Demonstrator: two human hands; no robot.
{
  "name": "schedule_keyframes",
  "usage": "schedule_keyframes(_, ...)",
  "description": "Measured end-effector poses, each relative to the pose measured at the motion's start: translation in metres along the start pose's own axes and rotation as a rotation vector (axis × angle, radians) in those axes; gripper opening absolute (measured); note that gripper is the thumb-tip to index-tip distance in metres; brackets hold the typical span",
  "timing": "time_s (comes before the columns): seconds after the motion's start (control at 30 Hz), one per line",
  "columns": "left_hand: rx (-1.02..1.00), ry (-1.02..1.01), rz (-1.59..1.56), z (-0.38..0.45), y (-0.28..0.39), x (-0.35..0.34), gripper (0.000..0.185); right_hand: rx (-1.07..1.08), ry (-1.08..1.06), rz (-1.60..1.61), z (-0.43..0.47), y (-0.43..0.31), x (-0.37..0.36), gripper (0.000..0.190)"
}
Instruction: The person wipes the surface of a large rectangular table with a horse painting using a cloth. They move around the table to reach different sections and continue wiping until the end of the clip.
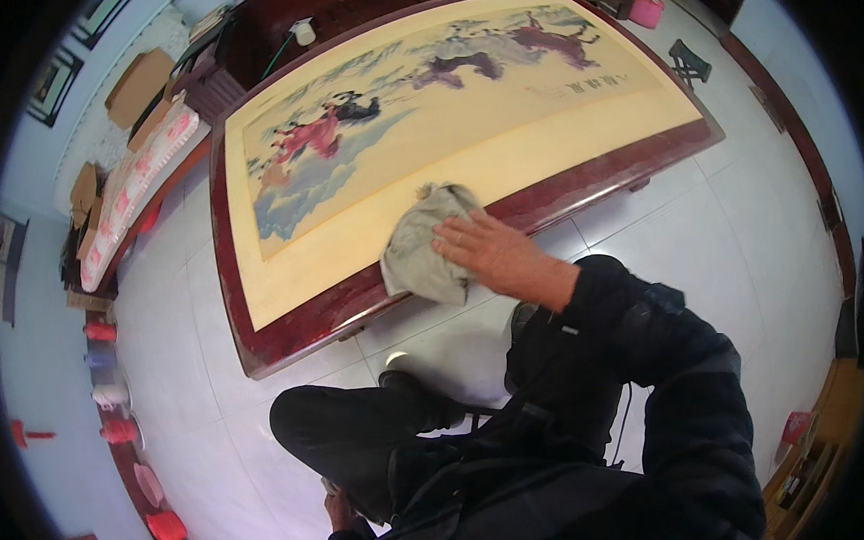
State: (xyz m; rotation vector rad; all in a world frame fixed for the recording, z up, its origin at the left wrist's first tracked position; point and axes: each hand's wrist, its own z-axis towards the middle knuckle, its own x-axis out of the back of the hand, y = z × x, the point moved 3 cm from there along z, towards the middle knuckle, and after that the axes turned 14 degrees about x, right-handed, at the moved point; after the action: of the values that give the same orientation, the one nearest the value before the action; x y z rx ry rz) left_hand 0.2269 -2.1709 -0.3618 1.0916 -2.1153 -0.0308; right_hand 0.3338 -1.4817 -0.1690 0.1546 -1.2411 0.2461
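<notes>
My right hand [500,258] lies nearly flat on a crumpled grey cloth [429,252], pressing it against the near long edge of a low table. Part of the cloth hangs over that edge. The table has a glossy dark red frame [585,179] around a cream panel with a painting of galloping horses [423,120]. Down beside my left thigh is my left hand [339,511], partly hidden by the leg and sleeve. A small pale thing [329,486] shows at its fingers; whether they grip it is unclear.
A bench with a flowered cushion [139,181] and cardboard boxes [140,88] stand on the left. Several thermos-like containers and basins [119,430] line the left wall. A folding stool [689,63] is at the far right; a wooden cabinet [811,454] stands near right.
</notes>
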Motion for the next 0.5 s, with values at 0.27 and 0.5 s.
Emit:
schedule_keyframes(0.27, -0.203, -0.163, 0.215, 0.012, 0.008, -0.003, 0.032, -0.301, -0.066, 0.073, -0.108, 0.089, 0.051, 0.060)
schedule_keyframes(0.5, -1.039, -0.139, 0.878, -0.017, 0.031, -0.005, 0.021, -0.490, -0.140, -0.248, -0.177, 0.155, 0.082, 0.037)
